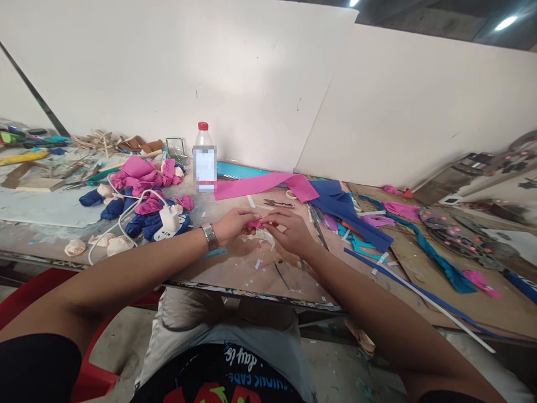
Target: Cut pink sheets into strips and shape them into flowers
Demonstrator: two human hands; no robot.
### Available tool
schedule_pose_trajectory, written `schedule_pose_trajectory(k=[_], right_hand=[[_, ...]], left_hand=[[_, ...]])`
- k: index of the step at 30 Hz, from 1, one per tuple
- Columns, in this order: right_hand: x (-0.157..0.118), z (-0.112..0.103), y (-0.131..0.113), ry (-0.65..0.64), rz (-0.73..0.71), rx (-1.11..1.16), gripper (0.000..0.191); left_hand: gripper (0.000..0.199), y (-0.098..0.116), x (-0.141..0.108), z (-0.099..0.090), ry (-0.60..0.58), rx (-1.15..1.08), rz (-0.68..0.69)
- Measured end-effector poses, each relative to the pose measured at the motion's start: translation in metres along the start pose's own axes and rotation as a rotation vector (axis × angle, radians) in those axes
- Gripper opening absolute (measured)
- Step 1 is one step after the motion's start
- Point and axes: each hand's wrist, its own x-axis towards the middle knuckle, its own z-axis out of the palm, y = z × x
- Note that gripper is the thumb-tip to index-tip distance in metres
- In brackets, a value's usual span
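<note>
Between my two hands, over the middle of the table, is a small piece of pink fabric [255, 223]. My left hand [235, 224], with a metal watch on its wrist, is closed and pinches the fabric from the left. From the right, my right hand [288, 228] has its thumb and fingers closed on the other side of it. Just beyond the hands lie small scissors [279, 204] and a long pink strip [255, 186] of cloth. Whitish scraps [262, 239] lie on the table under the fingers.
Pink bundles [140, 176] and blue bundles [112, 209] of fabric sit at left by a white plug [169, 217] and cord. Behind stands a bottle [203, 137] with a red cap. Blue cloth [352, 210], a white stick [440, 308] and a teal strip [432, 257] lie right.
</note>
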Motion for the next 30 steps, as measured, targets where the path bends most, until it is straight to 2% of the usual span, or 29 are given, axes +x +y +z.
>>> schedule_pose_trajectory(k=[4, 8, 14, 20, 30], right_hand=[[-0.0010, 0.0005, 0.0005, -0.033, -0.030, -0.014, 0.022], [-0.0006, 0.0003, 0.0013, -0.004, -0.033, -0.026, 0.016], [-0.0006, -0.0014, -0.0003, -0.067, -0.022, -0.010, 0.019], [-0.0013, -0.0008, 0.0001, -0.051, -0.004, -0.035, 0.011], [-0.0016, 0.0001, -0.0043, -0.080, -0.033, -0.030, 0.011]], left_hand=[[0.027, 0.0010, 0.0006, -0.0011, -0.018, -0.037, -0.011], [0.028, 0.0015, -0.0005, 0.0006, -0.017, -0.004, -0.033], [0.031, 0.0026, -0.0016, 0.0008, -0.044, 0.007, -0.042], [0.038, 0.0001, 0.0000, -0.0013, -0.024, 0.081, -0.041], [0.022, -0.0022, -0.0001, -0.0005, 0.020, 0.117, -0.091]])
